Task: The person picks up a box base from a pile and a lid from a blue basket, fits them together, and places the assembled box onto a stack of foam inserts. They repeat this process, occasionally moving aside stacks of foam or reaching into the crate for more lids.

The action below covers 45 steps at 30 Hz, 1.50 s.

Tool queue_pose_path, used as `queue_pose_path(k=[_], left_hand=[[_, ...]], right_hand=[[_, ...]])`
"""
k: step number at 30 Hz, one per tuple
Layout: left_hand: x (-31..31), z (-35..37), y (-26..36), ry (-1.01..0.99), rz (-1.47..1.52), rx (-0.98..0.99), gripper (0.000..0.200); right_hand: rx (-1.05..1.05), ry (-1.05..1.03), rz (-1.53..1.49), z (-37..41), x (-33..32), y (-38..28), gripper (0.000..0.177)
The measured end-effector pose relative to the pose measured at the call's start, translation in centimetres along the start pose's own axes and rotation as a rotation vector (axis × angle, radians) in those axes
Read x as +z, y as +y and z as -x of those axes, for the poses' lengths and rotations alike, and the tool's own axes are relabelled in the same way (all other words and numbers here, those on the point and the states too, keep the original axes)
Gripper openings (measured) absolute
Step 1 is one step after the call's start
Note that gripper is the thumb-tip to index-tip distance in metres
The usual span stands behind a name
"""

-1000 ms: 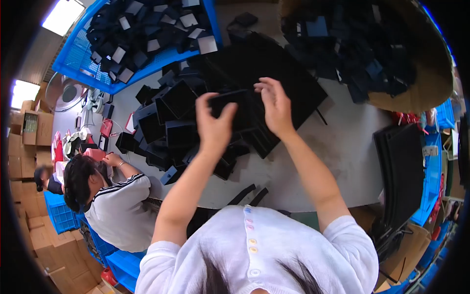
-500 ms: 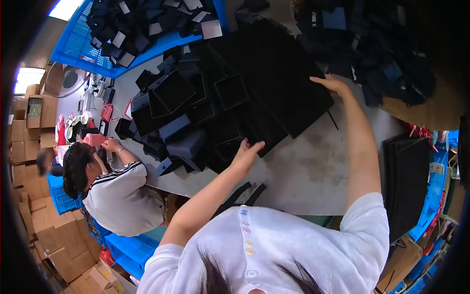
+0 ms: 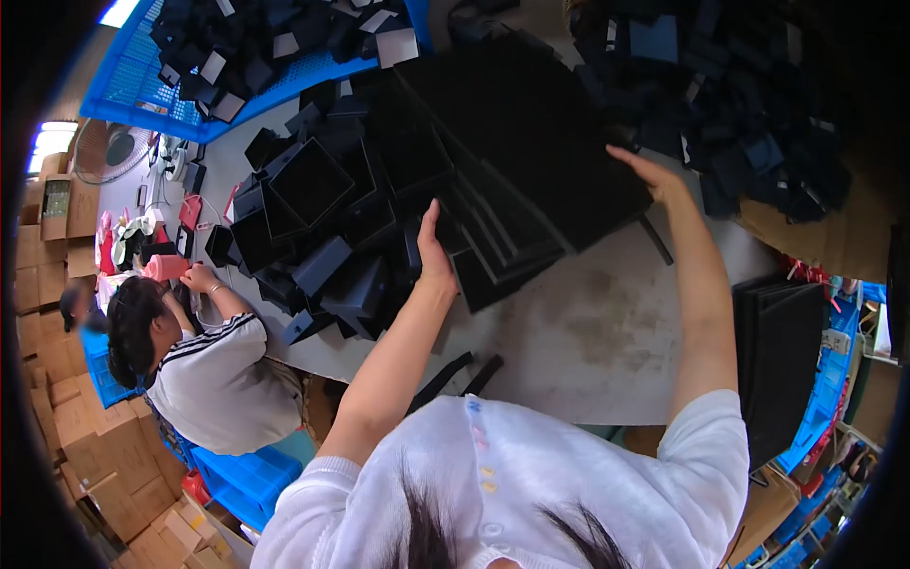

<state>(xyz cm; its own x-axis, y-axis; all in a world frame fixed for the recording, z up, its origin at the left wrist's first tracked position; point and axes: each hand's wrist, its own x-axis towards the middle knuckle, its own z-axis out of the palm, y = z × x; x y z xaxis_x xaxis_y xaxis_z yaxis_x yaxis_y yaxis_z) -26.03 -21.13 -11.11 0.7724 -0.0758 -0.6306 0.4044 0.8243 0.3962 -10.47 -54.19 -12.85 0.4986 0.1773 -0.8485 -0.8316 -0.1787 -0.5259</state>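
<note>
A fanned stack of large flat black boards point(image 3: 521, 123) lies over the worktable, its edges showing as uneven layers. My right hand point(image 3: 654, 177) holds the stack at its right edge, thumb out along the top and the other fingers hidden behind the edge. At the left side of the stack, my left hand point(image 3: 436, 254) stands upright with a finger stretched out, between the boards and a heap of open black boxes point(image 3: 313, 185). Part of its fingers is hidden. A narrow black strip point(image 3: 656, 239) sticks out below the stack's right corner.
A blue crate point(image 3: 142, 90) of small dark boxes stands at the upper left. More dark boxes point(image 3: 720, 95) are piled at the upper right. Black panels point(image 3: 777, 365) stand upright at right. A co-worker point(image 3: 204, 370) sits at left on the grey table point(image 3: 578, 351).
My left hand has moved left and up, from the near edge of the boards to their left side. The boards have shifted and fanned apart. My right hand stays at the right edge.
</note>
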Motion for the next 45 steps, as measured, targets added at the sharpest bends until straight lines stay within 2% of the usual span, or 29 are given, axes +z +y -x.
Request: queue_pose_path(k=[2, 4, 6, 9, 10, 11, 16, 19, 20, 22, 24, 26, 28, 30, 31, 32, 34, 35, 36, 38, 39, 41, 42, 44, 45], left_hand=[[2.4, 1.4, 1.1, -0.027, 0.078, 0.057, 0.057], [3.5, 1.8, 2.5, -0.269, 0.241, -0.026, 0.054], [5.5, 2.2, 3.9, -0.306, 0.250, -0.005, 0.052], [8.0, 3.6, 6.3, -0.357, 0.143, 0.082, 0.060], [9.2, 4.7, 7.1, -0.435, 0.105, 0.105, 0.061], [10.1, 5.7, 7.9, -0.514, 0.066, 0.127, 0.062], [12.5, 9.0, 11.1, -0.538, 0.009, 0.179, 0.055], [12.9, 11.7, 12.5, -0.920, -0.029, 0.096, 0.049], [12.7, 12.6, 12.1, -0.931, -0.028, 0.096, 0.049], [11.9, 14.9, 11.2, -0.548, -0.049, 0.167, 0.049], [9.1, 15.6, 9.7, -0.557, -0.118, 0.101, 0.045], [5.1, 14.4, 7.8, -0.463, -0.118, -0.077, 0.047], [1.5, 12.6, 5.0, -0.275, -0.284, 0.004, 0.059], [-1.7, 10.1, 3.2, 0.078, -0.861, 0.140, 0.078], [-4.1, 8.6, 2.4, 0.056, -0.918, 0.300, 0.076], [-4.8, 8.0, 2.2, 0.050, -0.920, 0.307, 0.076], [-4.7, 8.1, 2.3, -0.014, -1.019, 0.595, 0.073], [-3.9, 8.2, 2.5, -0.145, -0.847, 0.487, 0.069], [-3.7, 6.8, 2.3, -0.215, -0.788, 0.423, 0.072], [-2.5, 4.3, 1.1, -0.107, -0.831, 0.303, 0.083], [-1.8, 3.4, 0.9, -0.111, -0.829, 0.310, 0.083], [-0.4, 1.7, 0.6, -0.037, -0.907, 0.237, 0.097], [0.0, 0.7, 0.4, -0.048, -0.907, 0.241, 0.097], [0.7, -0.9, 0.0, -0.010, -0.944, 0.103, 0.103], [1.6, -0.3, 0.4, -0.017, -0.947, 0.106, 0.103]], right_hand=[[-0.015, -0.129, -0.145, 2.2, 0.2, -1.4, 0.057], [-0.152, -0.081, -0.076, 3.8, 0.1, -2.7, 0.056], [-0.263, -0.136, -0.141, 4.8, -0.3, -3.9, 0.053], [-0.445, -0.092, -0.082, 8.5, 1.8, -5.9, 0.052], [-0.482, -0.070, -0.074, 9.2, 2.0, -6.7, 0.052], [-0.491, -0.106, -0.048, 10.1, 2.0, -7.4, 0.050], [-0.511, -0.111, -0.139, 15.6, 2.5, -9.8, 0.039], [-0.543, -0.075, -0.160, 19.4, 2.8, -9.5, 0.038], [-0.563, -0.088, -0.172, 20.4, 2.2, -9.1, 0.039], [-0.587, -0.098, -0.177, 22.5, 3.0, -7.4, 0.040], [-0.668, 0.081, -0.087, 25.0, 5.0, -3.4, 0.047], [-0.563, 0.113, -0.007, 24.0, 4.2, 1.1, 0.046], [-0.474, 0.206, -0.039, 20.7, 3.2, 6.5, 0.049], [-0.375, 0.200, -0.021, 16.7, 2.5, 11.7, 0.055], [-0.335, 0.274, 0.067, 14.8, 2.5, 13.9, 0.058], [-0.297, 0.350, 0.151, 13.0, 2.4, 15.9, 0.061], [-0.243, 0.327, 0.088, 11.3, 3.4, 18.4, 0.070], [-0.187, 0.259, 0.064, 12.5, 4.2, 18.6, 0.078], [-0.188, 0.257, 0.063, 12.2, 4.4, 19.3, 0.078], [-0.190, 0.182, -0.165, 10.8, 4.2, 20.1, 0.079], [-0.198, 0.183, -0.162, 10.2, 3.9, 20.0, 0.079], [-0.191, 0.326, -0.117, 8.9, 3.0, 19.5, 0.075], [-0.199, 0.334, -0.119, 7.6, 2.6, 19.6, 0.075], [-0.265, 0.368, 0.105, 4.9, 2.5, 19.7, 0.077], [-0.277, 0.338, 0.113, 6.3, 4.2, 18.3, 0.070]])
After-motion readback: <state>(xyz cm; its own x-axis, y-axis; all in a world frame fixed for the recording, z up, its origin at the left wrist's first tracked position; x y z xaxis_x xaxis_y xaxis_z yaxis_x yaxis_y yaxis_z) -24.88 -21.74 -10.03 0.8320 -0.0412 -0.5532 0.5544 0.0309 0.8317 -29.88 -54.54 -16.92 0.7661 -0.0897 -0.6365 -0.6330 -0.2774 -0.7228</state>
